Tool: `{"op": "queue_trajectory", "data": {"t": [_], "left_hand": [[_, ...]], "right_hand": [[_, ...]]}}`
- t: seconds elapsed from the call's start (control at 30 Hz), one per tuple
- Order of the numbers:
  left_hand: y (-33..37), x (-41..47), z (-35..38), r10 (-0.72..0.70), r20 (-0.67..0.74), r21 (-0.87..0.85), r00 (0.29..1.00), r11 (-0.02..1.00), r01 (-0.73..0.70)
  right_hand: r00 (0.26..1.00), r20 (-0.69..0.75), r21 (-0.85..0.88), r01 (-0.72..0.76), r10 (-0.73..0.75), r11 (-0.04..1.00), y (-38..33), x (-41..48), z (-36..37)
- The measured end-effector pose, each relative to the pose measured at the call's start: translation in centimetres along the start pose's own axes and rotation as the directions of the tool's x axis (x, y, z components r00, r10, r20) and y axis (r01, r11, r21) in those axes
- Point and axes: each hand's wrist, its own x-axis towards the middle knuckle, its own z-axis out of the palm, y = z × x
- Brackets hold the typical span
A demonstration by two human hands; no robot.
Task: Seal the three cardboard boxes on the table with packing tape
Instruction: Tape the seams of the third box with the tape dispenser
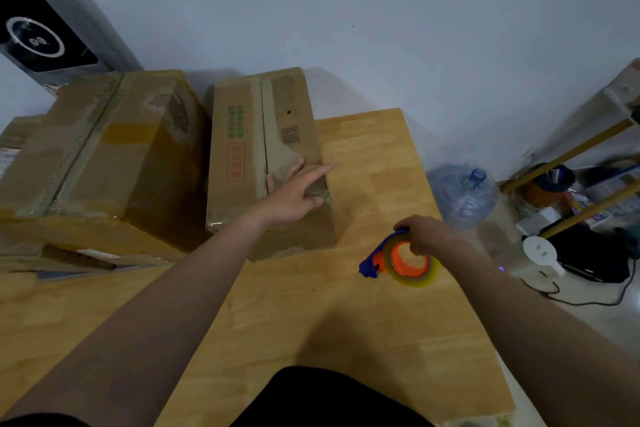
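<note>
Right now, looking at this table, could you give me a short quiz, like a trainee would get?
1. True or false: the left hand rests on the smaller box.
2. The right hand grips: A) scissors, B) a tape dispenser, C) a marker?
3. Where does the water bottle stand?
Key: 1 true; 2 B; 3 on the floor, right of the table.
</note>
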Motion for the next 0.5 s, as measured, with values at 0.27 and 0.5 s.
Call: {"op": "queue_trajectory", "data": {"t": [0.27, 0.5], "left_hand": [[0.0, -0.6, -0.7, -0.039, -0.068, -0.099, 0.997, 0.995, 0.032], [-1.4, -1.7, -2.4, -0.05, -0.089, -0.332, 0.995, 0.943, 0.018]], "right_hand": [[0.984, 0.176, 0.08, -0.051, 0.036, 0.995, -2.0, 0.7, 5.1], [0.996, 0.058, 0.202, -0.085, 0.075, 0.976, -2.1, -0.1, 4.4]]}}
